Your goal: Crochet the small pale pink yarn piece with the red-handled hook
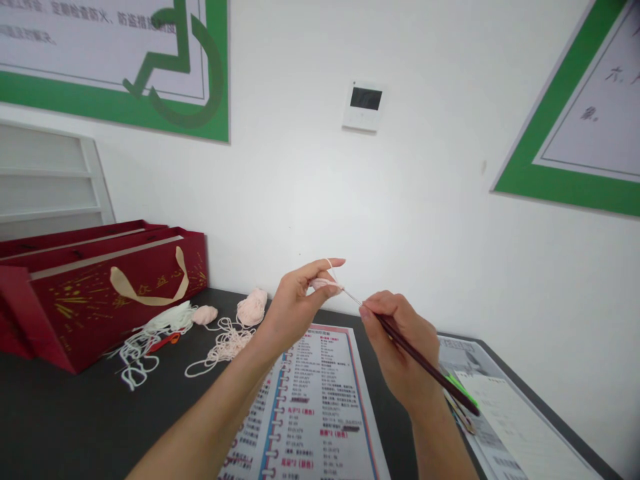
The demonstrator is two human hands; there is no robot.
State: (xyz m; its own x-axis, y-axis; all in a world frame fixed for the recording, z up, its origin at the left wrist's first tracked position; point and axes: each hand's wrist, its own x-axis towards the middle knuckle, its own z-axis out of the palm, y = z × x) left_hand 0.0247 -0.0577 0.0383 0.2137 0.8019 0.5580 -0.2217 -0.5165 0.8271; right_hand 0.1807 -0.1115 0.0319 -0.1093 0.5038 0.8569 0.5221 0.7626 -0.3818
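My left hand (299, 300) is raised above the dark table (60, 427), pinching a small piece of pale pink yarn work (325, 284) between thumb and fingers, with a strand looped over the extended index finger. My right hand (400, 340) is closed around a dark red crochet hook (425, 363), held like a pen. Its thin metal tip reaches into the pink yarn at my left fingertips. The hook's handle runs back down to the right past my wrist.
Pink yarn balls (251, 307) and loose pink and white strands (150, 337) lie on the table beside red gift bags (100, 293) at the left. A spiral-bound printed sheet (310, 407) lies under my arms; papers and a green pen (463, 390) lie to the right. A white wall stands close behind.
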